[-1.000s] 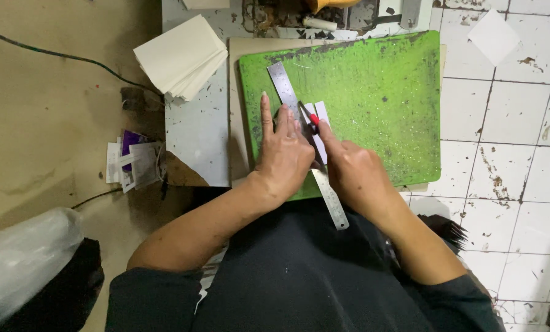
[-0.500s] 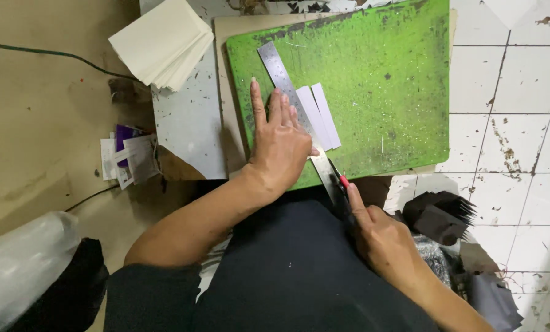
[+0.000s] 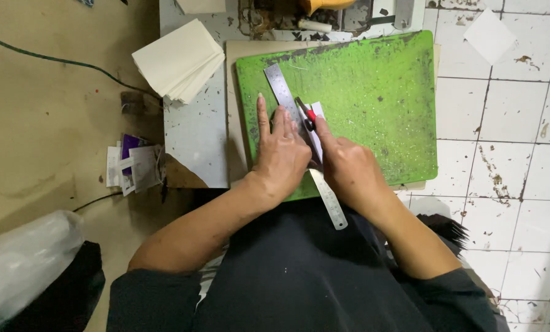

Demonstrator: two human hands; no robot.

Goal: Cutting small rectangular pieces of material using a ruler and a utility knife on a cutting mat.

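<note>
From the head camera, the left hand (image 3: 282,154) lies flat with fingers spread, pressing down on a steel ruler (image 3: 304,143) that runs slantwise across the green cutting mat (image 3: 373,98) and overhangs its near edge; the right hand (image 3: 347,169) is closed around a red-tipped knife (image 3: 307,114), its blade set against the ruler's right edge over a white paper strip (image 3: 317,132) lying on the mat. A stack of cream sheets (image 3: 180,59) rests on the grey board to the left, well apart from both hands; a loose white square (image 3: 489,35) lies on the tiled floor to the right.
</note>
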